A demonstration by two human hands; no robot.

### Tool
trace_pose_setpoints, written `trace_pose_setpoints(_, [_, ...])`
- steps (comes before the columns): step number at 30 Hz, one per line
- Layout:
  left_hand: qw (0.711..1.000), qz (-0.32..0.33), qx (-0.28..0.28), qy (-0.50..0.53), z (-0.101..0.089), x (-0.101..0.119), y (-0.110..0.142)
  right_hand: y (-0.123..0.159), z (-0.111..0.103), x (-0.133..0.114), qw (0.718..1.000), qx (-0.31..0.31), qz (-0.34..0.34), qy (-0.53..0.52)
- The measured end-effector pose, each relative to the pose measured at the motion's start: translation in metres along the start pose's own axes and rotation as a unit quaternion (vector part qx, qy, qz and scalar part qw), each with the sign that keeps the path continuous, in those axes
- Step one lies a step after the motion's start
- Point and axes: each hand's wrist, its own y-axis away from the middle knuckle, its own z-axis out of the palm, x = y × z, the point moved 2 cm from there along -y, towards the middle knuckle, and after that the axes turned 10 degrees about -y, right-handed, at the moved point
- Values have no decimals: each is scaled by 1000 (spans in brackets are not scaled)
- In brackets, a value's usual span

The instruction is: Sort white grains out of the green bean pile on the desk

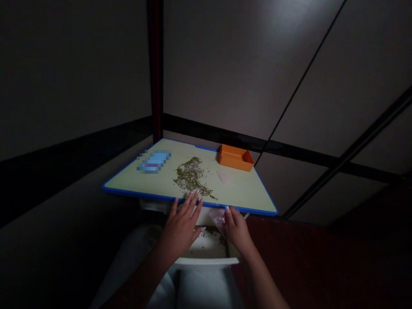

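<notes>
1. Bare forearms point(148, 266) nearest, reaching forward over pale-clothed legs point(206, 287).
2. Left hand point(180, 231): palm down, fingers spread, tips at the table's near edge beside the granules.
3. Right hand point(237, 227): thumb and fingers pinching a small clear bag point(218, 218) with pink marking, just below that edge. Bag's contents: cannot tell.
4. Small greenish granules point(190, 174) scattered mid-table, trailing toward the near edge.
5. White drawer point(209, 261) under the near edge, open toward the legs; loose granules inside. Left hand and bag hide part of it.
6. Pale table point(247, 195), blue rim. Orange box point(236, 163), open-topped, at far right; faint clear packet point(224, 177) lying between box and near edge.
7. Pixelated blue item point(155, 161) at left, identity unclear.
8. Grey panelled wall point(225, 68) close behind; dark red post point(157, 77) beyond the far left corner. Dim light.
</notes>
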Motion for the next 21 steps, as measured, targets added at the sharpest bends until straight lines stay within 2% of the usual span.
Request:
trace_pose_setpoints(3, [999, 42, -24, 6, 5, 0, 2, 5, 4, 1, 1000, -10, 14, -16])
trace_pose_setpoints(9, [995, 34, -89, -14, 15, -1, 3, 3, 4, 2, 1000, 7, 11, 22])
trace_pose_setpoints(15, [997, 36, -65, -10, 15, 0, 4, 8, 7, 4, 999, 15, 1, 29])
trace_pose_setpoints(18, [993, -2, -57, 106, 12, -2, 1, 10, 10, 7, 1000, 8, 3, 22])
trace_pose_setpoints(21, [962, -81, -26, 258, 8, -10, -5, 9, 11, 9, 1000, 4, 11, 8])
